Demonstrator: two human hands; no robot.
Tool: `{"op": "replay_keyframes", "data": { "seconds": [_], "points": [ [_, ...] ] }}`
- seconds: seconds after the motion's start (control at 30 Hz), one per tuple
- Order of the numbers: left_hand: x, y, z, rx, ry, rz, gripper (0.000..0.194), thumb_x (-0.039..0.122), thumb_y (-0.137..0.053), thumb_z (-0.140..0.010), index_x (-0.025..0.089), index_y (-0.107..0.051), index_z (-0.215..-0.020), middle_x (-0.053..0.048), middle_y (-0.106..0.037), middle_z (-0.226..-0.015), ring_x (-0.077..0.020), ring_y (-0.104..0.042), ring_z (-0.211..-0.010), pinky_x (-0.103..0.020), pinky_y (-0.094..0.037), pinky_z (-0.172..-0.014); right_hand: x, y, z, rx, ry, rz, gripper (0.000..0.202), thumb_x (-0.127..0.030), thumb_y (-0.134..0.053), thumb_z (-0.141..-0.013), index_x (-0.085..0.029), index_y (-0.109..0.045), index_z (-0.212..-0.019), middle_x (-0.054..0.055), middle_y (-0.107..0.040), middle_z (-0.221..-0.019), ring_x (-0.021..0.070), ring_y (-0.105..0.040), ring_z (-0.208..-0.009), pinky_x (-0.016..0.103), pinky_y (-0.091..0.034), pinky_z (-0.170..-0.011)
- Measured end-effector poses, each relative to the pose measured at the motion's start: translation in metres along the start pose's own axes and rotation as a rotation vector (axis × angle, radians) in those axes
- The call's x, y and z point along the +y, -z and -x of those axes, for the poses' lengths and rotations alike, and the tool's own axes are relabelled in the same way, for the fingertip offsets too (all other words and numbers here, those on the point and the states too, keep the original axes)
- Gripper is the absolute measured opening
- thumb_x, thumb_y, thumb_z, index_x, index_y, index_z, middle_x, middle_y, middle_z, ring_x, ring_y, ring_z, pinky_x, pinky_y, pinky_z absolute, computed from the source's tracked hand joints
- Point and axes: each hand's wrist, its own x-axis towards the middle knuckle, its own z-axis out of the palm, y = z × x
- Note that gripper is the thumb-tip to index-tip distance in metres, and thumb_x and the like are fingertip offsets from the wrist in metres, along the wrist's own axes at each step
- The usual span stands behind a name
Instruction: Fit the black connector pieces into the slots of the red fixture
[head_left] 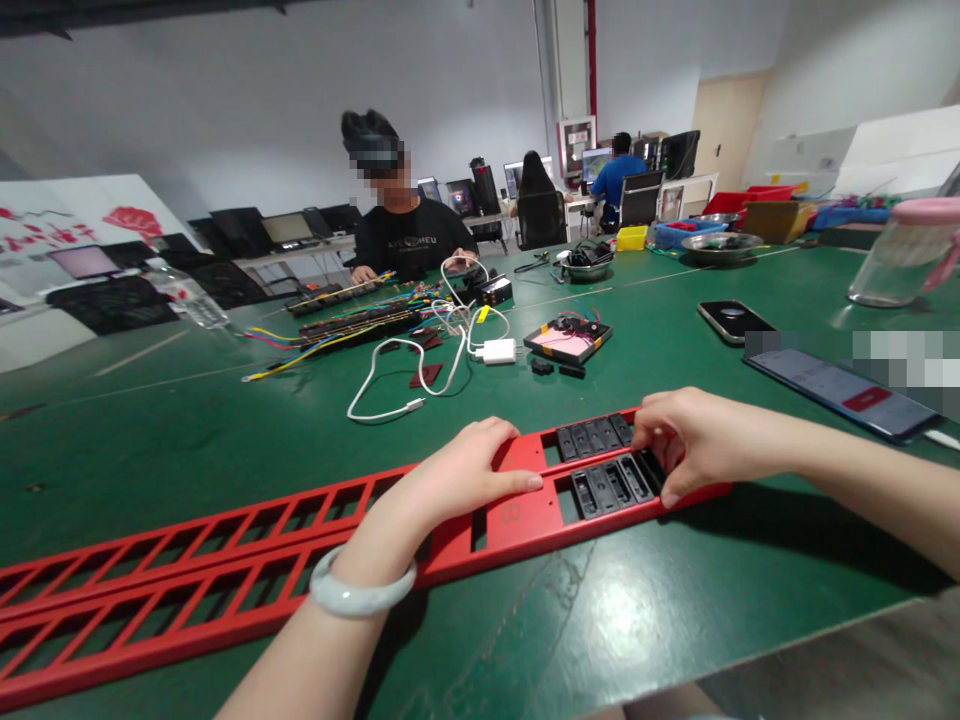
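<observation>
Red rack [225,560] (black inserts [604,482])

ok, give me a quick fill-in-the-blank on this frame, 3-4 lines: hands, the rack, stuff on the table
1. The left hand rests flat on a long rack coloured ____.
2. The right hand touches the small black parts at the rack's ____ end.
3. On the left wrist sits a pale ____.
4. The table has a ____ top, with a white cable lying on it.

Missing words: red; right; bangle; green
</observation>
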Motion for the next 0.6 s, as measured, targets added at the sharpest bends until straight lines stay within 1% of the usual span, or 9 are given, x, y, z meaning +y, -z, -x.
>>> {"op": "replay_keyframes", "data": {
  "seconds": [0.33,0.47,0.6],
  "points": [
    [0.0013,0.0004,-0.0001,-0.004,0.02,0.015,0.052,0.059,-0.048,-0.067,0.02,-0.051,-0.1,-0.007,-0.052,-0.103,-0.0231,-0.048,-0.095,-0.033,-0.037,-0.083,0.0024,-0.0005,-0.0017,-0.005,0.007,-0.006,0.044,-0.04,-0.072,-0.048,-0.016,-0.059,-0.081,0.003,-0.055,-0.081,0.0124,-0.055,-0.062,0.021,-0.045,-0.051],
    [0.0011,0.0004,-0.0002,-0.004,0.016,0.014,0.051,0.059,-0.048,-0.067,0.021,-0.051,-0.1,-0.006,-0.052,-0.103,-0.023,-0.049,-0.094,-0.033,-0.037,-0.083,0.0021,0.0036,-0.0007,-0.056,0.009,-0.046,0.044,-0.037,-0.071,-0.05,-0.016,-0.059,-0.087,0.003,-0.056,-0.081,0.0135,-0.057,-0.065,0.021,-0.047,-0.055],
    [0.001,0.0004,0.0001,-0.002,0.015,0.014,0.051,0.06,-0.048,-0.067,0.021,-0.051,-0.1,-0.006,-0.052,-0.103,-0.023,-0.049,-0.094,-0.033,-0.037,-0.083,0.0018,0.0056,0.0,-0.092,-0.007,-0.095,0.037,-0.031,-0.068,-0.055,-0.016,-0.059,-0.088,0.003,-0.06,-0.079,0.015,-0.059,-0.068,0.022,-0.048,-0.058]
  ]
}}
